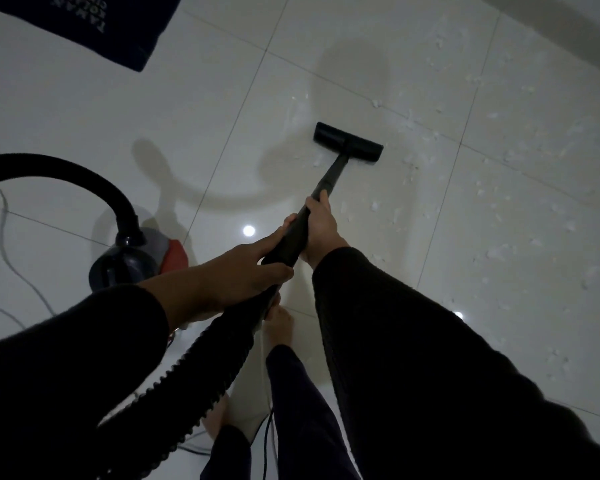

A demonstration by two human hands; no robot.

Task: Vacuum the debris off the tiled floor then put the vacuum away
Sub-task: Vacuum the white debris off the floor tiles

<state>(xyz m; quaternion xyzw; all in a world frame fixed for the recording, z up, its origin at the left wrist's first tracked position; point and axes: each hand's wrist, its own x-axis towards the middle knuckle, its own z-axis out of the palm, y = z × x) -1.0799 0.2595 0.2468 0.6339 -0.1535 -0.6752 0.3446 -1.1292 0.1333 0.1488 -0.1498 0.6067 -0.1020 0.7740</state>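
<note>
While the floor is not clean yet, here is how things are, biggest first.

Floor: the tiled floor (378, 39) is white and shiny. Lots of small white bits (492, 252) lie on the right side, near and far.
Vacuum body: the round vacuum (136, 258) sits on the floor to the left, well apart from the mess. Its thick black hose (66, 171) curves up and over.
Mat: a dark mat (84, 26) with letters lies at the top left, away from the bits.
Wand: the black wand (329, 178) runs from the hands down to the floor.
Brush head: the brush head (347, 143) lies flat on a tile, with bits just beside it.
Left hand: the left hand (253, 268) has its fingers wrapped round the wand, near the hose end.
Right hand: the right hand (321, 230) grips the wand lower down, fingers curled round it.
Cord: a thin cord (14, 268) trails on the floor by the vacuum.
Step now: I think this is the sucking-up part, not far along.
Next move: push the brush head right, into the thick patch of bits.
In the way: the cord and bare feet (279, 327) are close, so tripping could happen.
</note>
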